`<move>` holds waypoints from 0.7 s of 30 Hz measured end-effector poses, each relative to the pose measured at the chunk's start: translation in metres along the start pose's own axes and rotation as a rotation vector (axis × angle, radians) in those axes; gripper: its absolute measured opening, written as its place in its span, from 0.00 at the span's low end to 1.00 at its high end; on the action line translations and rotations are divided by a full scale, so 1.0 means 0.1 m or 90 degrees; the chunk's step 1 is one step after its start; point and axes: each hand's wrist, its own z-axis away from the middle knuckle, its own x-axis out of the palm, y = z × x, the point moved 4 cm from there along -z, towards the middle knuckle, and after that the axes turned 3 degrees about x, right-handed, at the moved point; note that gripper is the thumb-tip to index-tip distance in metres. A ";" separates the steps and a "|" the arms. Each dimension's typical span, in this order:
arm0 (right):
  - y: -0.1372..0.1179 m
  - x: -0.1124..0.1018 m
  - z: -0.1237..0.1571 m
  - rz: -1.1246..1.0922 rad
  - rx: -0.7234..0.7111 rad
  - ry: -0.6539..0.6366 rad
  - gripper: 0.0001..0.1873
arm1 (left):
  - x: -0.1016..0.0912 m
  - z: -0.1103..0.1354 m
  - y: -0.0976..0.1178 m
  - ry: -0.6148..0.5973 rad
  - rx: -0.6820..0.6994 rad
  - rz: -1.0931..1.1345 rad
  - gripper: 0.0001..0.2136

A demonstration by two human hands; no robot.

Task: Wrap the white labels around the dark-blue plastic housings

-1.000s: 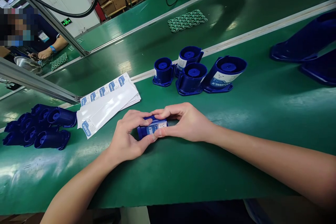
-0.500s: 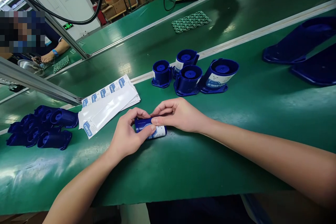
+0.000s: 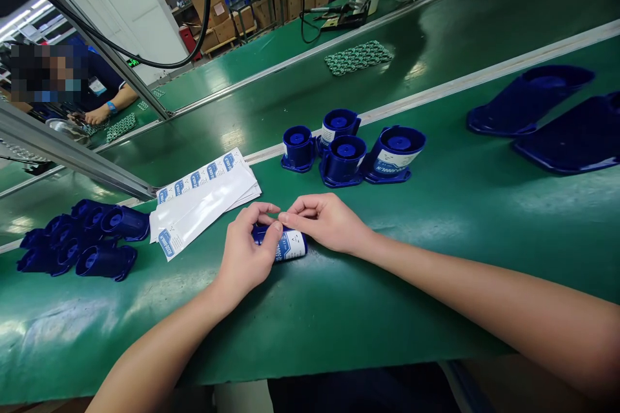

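A blue plastic pump housing (image 3: 293,246) lies on its side on the green bench, a white-and-blue label across its upper face. Around its left end, my left hand (image 3: 249,242) is closed, thumb pressing near the label's left part. My right hand (image 3: 324,222) is closed at the housing's top edge, with thumb and fingertips bent together close to the left thumb; the exact contact is partly hidden. Left of my hands lie label sheets (image 3: 206,197), the top strip mostly bare with one label at its lower end. Beyond my hands stand several labelled housings (image 3: 345,158).
Several housings (image 3: 106,259) lie on their sides at the left. Two larger-looking blue parts (image 3: 533,100) sit at the right. Behind a metal rail is a green circuit-board panel (image 3: 358,58). A slanted metal post (image 3: 121,171) rises at left. Co-workers sit across the line.
My right thumb has drawn back from the label's face to the housing's top edge, so more of the label shows. My left thumb is now more upright. The camera view has shifted slightly.
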 end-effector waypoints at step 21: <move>0.00 0.06 -0.01 -0.153 0.171 -0.082 0.19 | 0.09 0.13 -0.13 0.056 0.048 0.070 0.12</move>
